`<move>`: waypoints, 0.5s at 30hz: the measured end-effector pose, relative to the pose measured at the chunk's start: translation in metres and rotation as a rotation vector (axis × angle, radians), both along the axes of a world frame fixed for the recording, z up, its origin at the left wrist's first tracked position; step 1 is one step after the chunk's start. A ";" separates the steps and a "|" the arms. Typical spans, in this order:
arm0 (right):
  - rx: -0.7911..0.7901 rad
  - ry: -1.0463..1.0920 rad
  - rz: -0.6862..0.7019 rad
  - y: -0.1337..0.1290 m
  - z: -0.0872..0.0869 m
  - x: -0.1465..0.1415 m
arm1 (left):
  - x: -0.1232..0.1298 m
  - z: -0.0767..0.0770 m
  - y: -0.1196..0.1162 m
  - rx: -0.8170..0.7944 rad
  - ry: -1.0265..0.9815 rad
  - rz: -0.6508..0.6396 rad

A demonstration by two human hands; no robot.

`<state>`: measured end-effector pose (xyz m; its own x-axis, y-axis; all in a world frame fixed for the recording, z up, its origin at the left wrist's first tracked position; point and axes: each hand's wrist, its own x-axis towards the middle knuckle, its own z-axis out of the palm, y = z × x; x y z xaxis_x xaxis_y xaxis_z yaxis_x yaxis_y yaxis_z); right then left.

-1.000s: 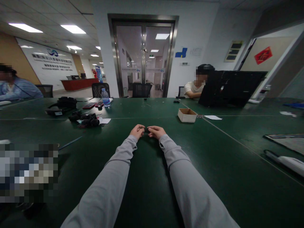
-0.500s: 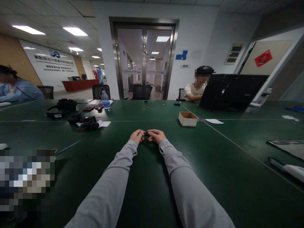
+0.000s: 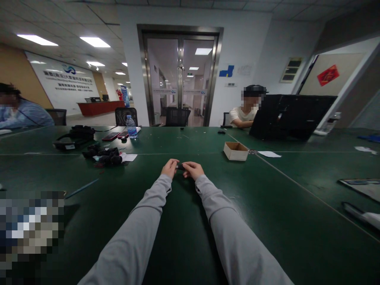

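Note:
Just above the green table, a small black stick with a pale end [image 3: 180, 167] lies between my two hands. It resembles a USB stick, but it is too small to be sure. My right hand [image 3: 194, 170] pinches its black part between thumb and fingers. At the pale end, my left hand [image 3: 169, 169] is closed, its fingertips against the stick. My fingers hide part of it. Both forearms in grey sleeves reach forward over the table.
An open cardboard box [image 3: 236, 151] stands right of my hands, by a white paper [image 3: 269, 154]. Left are black straps or gear [image 3: 102, 154], a water bottle [image 3: 132, 127] and a blue stick [image 3: 82, 188]. A person [image 3: 243, 114] sits behind a black monitor [image 3: 292, 116]; another sits far left.
Both hands have shifted slightly left with the black stick. The right hand has drawn a little back from the left fingertips, and the stick's pale end shows more clearly.

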<state>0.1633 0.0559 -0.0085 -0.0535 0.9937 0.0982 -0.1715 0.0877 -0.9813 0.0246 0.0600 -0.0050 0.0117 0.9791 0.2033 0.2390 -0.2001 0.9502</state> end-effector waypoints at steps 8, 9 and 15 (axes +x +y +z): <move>-0.063 -0.020 0.005 0.005 0.008 -0.001 | -0.004 0.005 0.009 -0.127 -0.051 -0.091; -0.064 -0.023 0.010 0.005 0.008 0.000 | -0.004 0.005 0.009 -0.127 -0.035 -0.105; -0.025 0.005 0.060 0.004 0.004 0.006 | -0.005 0.003 0.008 -0.099 -0.020 -0.107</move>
